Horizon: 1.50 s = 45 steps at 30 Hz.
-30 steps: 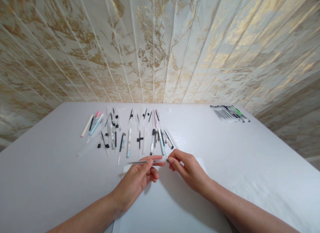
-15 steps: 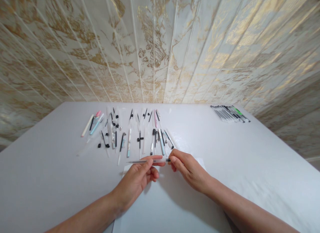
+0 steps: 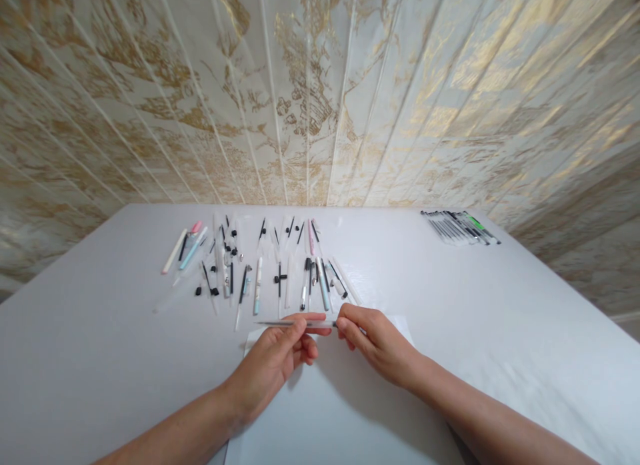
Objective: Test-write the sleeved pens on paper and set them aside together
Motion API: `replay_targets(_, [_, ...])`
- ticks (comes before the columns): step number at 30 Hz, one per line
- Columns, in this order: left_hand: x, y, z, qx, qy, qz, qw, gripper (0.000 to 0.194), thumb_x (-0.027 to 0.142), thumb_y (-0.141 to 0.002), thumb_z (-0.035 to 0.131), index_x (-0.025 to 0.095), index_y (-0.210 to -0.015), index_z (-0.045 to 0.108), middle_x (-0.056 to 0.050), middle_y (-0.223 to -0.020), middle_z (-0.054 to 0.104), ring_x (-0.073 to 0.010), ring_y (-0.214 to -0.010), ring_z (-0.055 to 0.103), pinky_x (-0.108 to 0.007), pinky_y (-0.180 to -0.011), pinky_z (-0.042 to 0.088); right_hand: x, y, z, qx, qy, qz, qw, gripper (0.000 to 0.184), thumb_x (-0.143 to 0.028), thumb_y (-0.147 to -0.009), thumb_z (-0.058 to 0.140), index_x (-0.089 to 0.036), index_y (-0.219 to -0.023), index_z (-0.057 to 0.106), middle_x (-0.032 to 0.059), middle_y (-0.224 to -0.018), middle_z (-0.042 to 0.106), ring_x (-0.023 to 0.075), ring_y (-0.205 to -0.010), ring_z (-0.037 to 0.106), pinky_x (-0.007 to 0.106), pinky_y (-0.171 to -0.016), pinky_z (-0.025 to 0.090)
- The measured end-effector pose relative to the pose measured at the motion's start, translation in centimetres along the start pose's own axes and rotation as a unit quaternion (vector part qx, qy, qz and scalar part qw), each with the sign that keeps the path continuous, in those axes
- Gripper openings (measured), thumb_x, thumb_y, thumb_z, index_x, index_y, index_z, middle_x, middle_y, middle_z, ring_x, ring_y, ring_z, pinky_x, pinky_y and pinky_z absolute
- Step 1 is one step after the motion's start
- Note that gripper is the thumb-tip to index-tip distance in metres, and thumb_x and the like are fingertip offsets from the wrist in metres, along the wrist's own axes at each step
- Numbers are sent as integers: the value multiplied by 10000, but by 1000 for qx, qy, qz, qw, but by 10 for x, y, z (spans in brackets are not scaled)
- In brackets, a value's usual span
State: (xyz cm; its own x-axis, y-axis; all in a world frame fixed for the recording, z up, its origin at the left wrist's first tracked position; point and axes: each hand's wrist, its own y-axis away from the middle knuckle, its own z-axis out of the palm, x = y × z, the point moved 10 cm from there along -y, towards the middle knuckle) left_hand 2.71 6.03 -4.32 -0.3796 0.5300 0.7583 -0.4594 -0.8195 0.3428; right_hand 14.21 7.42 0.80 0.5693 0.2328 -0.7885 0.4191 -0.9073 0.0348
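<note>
A slim clear pen [image 3: 319, 324] lies level above the front of the table, its pointed tip to the left. My left hand [image 3: 280, 353] pinches its barrel between thumb and fingers, with the index finger stretched along behind it. At the other end, my right hand [image 3: 379, 338] has thumb and fingers closed on the pen's dark right end, mostly hidden by the fingertips. Beneath both hands is a pale sheet [image 3: 345, 412] on the table. Just beyond them lie loose pen parts, among them a light blue pen barrel [image 3: 323, 286] and a black refill [image 3: 243, 285].
Pen barrels, refills and small black caps spread over the middle and left of the white table [image 3: 90, 332]. A pink cap [image 3: 197, 226] lies at the far left of them. A row of clear pens [image 3: 453, 226] sits at the back right, before the patterned wall [image 3: 320, 118].
My right hand has shifted slightly and its fingers now cover the pen's black end, which showed before. My left hand holds the pen almost unmoved.
</note>
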Motion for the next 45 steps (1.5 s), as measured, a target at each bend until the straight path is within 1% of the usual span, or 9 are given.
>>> replay_targets(5, [2, 1, 0, 7, 1, 2, 1000, 308, 404, -881, 602, 189, -1053, 738, -79, -972, 735, -114, -698, 533, -240, -717, 433, -1, 1, -3, 20, -13, -4, 1000, 252, -347, -962, 426, -200, -765, 481, -15, -712, 536, 126, -647, 489, 232, -606, 357])
replay_targets(10, [1, 1, 1, 5, 0, 1, 1000, 307, 403, -883, 600, 186, -1049, 739, -83, -956, 737, -114, -691, 533, -239, -710, 435, 0, 2, 1, -2, -30, 6, 1000, 341, -355, -995, 332, -198, -735, 487, -19, -659, 527, 123, -614, 489, 236, -602, 358])
replay_targets(14, [1, 0, 0, 8, 7, 1, 1000, 298, 396, -887, 597, 190, -1049, 739, -74, -959, 736, -110, -696, 533, -234, -717, 435, -3, 1, -4, 24, -17, -11, 1000, 245, -349, -946, 458, -200, -752, 458, -17, -712, 522, 124, -647, 472, 230, -599, 353])
replay_targets(22, [2, 2, -1, 13, 1, -1, 1000, 306, 401, -875, 612, 182, -1047, 737, -86, -953, 737, -121, -695, 531, -250, -718, 432, -3, 0, -1, 12, -13, -8, 1000, 257, -345, -959, 439, -198, -750, 469, -16, -707, 526, 124, -643, 477, 231, -599, 357])
replay_targets(26, [2, 2, 1, 9, -7, -1, 1000, 320, 416, -868, 617, 178, -1045, 737, -95, -951, 736, -135, -704, 534, -264, -720, 434, -2, 0, 4, -19, -19, -3, 1000, 353, -373, -995, 343, -195, -728, 490, -14, -665, 533, 123, -620, 486, 234, -603, 360])
replay_targets(31, [2, 2, 1, 18, 11, -5, 1000, 312, 411, -839, 657, 178, -1025, 747, -81, -933, 738, -123, -691, 529, -253, -713, 426, -2, -1, 0, 5, -13, -4, 1000, 347, -432, -970, 395, -196, -728, 476, -12, -682, 524, 126, -626, 472, 232, -590, 354])
replay_targets(35, [2, 2, 1, 17, 15, -6, 1000, 313, 408, -845, 650, 176, -1032, 746, -82, -942, 738, -119, -689, 530, -247, -709, 426, 0, 0, 4, -15, -39, 5, 999, 443, -434, -1007, 270, -190, -726, 509, -9, -647, 538, 126, -609, 496, 241, -612, 368])
replay_targets(40, [1, 1, -1, 21, 12, -8, 1000, 323, 414, -857, 634, 167, -1035, 744, -83, -938, 733, -117, -694, 521, -243, -716, 430, -2, 0, -4, 20, -46, -8, 999, 337, -448, -968, 407, -193, -765, 496, -2, -711, 555, 133, -659, 508, 237, -616, 379])
replay_targets(45, [1, 1, -1, 18, 9, -9, 1000, 321, 414, -857, 633, 171, -1038, 742, -92, -946, 733, -123, -700, 525, -251, -723, 432, -2, 0, -1, 4, -62, 0, 998, 410, -401, -1004, 303, -188, -714, 499, 4, -697, 569, 129, -652, 521, 246, -643, 386])
